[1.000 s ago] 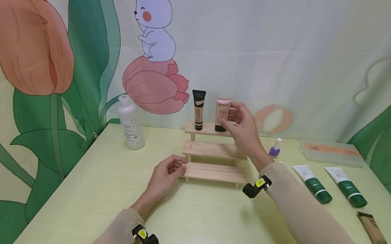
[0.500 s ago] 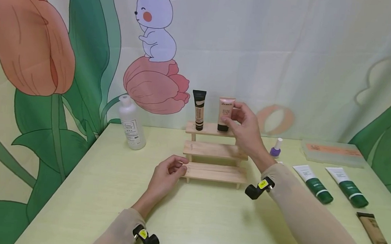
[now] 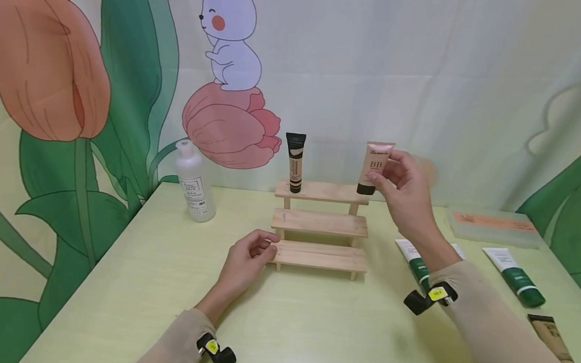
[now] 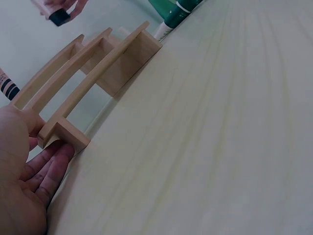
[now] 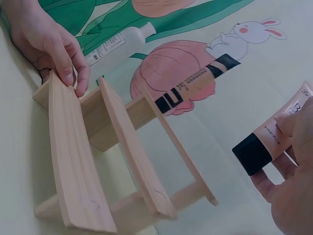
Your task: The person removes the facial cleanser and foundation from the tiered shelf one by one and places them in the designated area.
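BB tube (image 3: 375,166) pts cap (image 3: 366,190) dn, near-vert., in R hand (image 3: 411,198).

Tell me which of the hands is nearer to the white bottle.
Left. The left hand, at the wooden stand, is in front and right of the white bottle; the right hand, holding the pink tube, is much farther right.

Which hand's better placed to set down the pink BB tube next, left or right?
Right, I'd judge. The right hand holds the pink BB tube clear of the wooden rack, near its top right end. The left hand grips the rack's lower left end, away from the tube.
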